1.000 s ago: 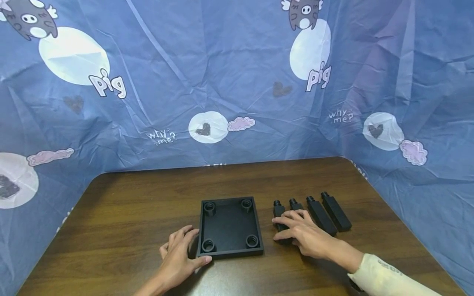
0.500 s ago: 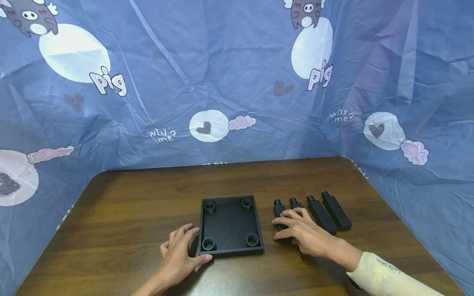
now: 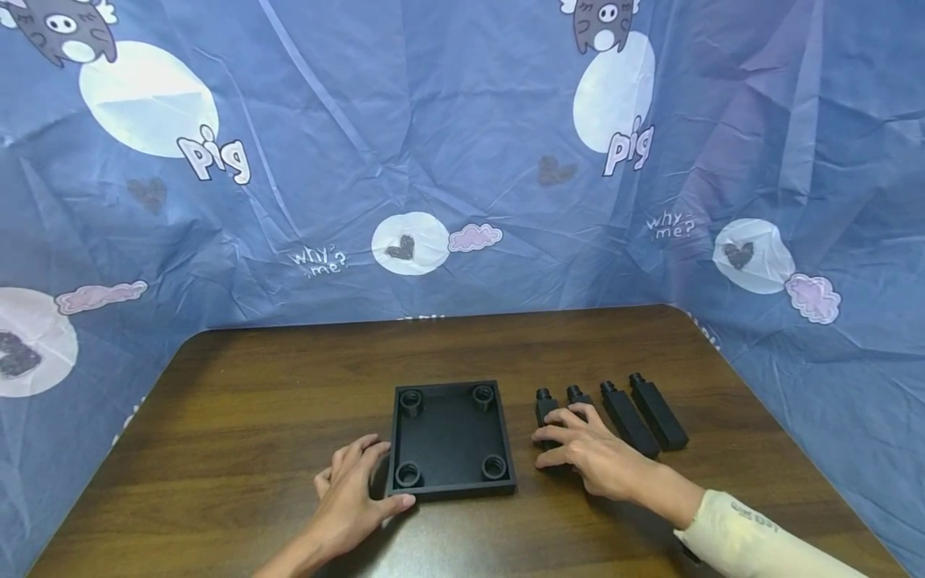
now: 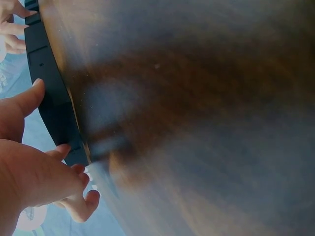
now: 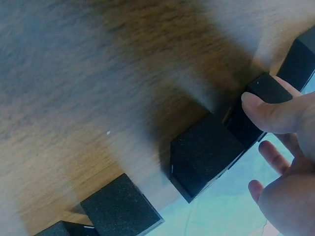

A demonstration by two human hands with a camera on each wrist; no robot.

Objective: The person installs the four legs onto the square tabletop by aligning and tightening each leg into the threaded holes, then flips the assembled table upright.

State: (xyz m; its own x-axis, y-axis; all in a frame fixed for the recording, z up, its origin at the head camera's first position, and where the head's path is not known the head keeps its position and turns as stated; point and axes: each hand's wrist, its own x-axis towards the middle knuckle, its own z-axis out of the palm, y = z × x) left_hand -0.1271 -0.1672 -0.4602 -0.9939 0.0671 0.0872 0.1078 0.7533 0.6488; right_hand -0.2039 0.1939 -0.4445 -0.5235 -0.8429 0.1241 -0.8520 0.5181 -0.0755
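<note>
While left hand [image 3: 350, 502] pinches square black plastic-looking tray [image 3: 452, 436] at eight-o'clock corner, right hand [image 3: 596, 459] pinches boxy black plastic-looking bar [image 3: 547, 408] at tray's three o'clock — likely light, stiff, best gripped on flat sides.

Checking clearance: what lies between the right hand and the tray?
Only bare wooden tabletop between right hand and black tray; the head view shows it.

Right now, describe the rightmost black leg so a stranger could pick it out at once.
On the brown wood-grain table, find the shallow black tray with four round sockets. To its right, four black screw-tipped legs lie side by side. Yours is the outermost leg, farthest from both the tray and the right hand.
</note>
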